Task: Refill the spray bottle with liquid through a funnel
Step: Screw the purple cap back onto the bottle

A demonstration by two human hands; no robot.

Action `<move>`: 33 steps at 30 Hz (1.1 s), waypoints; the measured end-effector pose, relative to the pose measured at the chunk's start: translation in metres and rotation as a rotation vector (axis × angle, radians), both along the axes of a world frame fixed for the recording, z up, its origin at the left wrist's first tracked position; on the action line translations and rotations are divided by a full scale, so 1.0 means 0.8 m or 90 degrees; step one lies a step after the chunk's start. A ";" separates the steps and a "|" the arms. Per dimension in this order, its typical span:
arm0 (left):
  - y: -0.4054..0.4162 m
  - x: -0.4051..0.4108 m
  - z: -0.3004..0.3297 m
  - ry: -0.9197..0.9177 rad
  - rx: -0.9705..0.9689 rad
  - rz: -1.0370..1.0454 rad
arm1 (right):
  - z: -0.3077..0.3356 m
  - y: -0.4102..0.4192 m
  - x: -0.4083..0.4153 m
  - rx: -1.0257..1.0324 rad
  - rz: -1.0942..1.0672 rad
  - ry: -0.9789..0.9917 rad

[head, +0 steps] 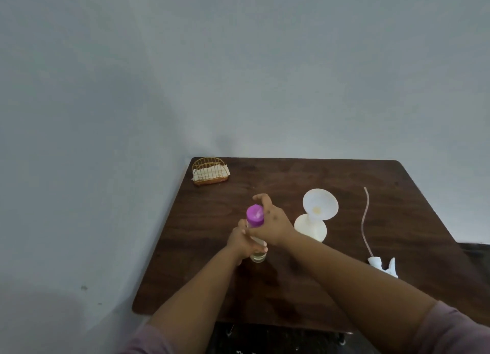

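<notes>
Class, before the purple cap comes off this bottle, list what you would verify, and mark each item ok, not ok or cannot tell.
1. Left hand grips clear purple-capped bottle: ok.
2. Right hand at purple cap: ok.
3. Bottle upright on brown wooden table: ok.
4. White funnel seated in cream spray bottle: ok.
5. White sprayer head with tube removed: ok.
6. Cap loosened: cannot tell.
</notes>
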State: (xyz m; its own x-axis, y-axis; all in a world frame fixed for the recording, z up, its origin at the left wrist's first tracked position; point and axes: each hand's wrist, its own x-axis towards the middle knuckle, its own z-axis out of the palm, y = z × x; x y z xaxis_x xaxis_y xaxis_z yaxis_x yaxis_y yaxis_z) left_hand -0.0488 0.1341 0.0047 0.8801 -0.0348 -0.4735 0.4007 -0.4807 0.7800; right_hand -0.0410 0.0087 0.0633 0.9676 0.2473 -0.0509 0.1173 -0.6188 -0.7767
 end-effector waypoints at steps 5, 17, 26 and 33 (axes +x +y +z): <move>-0.004 -0.011 0.026 -0.026 -0.036 0.017 | 0.010 -0.004 0.015 -0.057 0.064 0.048; 0.041 0.088 0.077 -0.042 -0.031 -0.053 | 0.085 0.023 0.113 -0.141 0.056 0.097; 0.056 0.231 0.105 -0.131 0.029 -0.062 | 0.127 0.042 0.256 -0.124 0.007 0.086; 0.070 0.322 0.092 -0.288 0.194 -0.115 | 0.106 0.063 0.352 -0.142 -0.043 0.069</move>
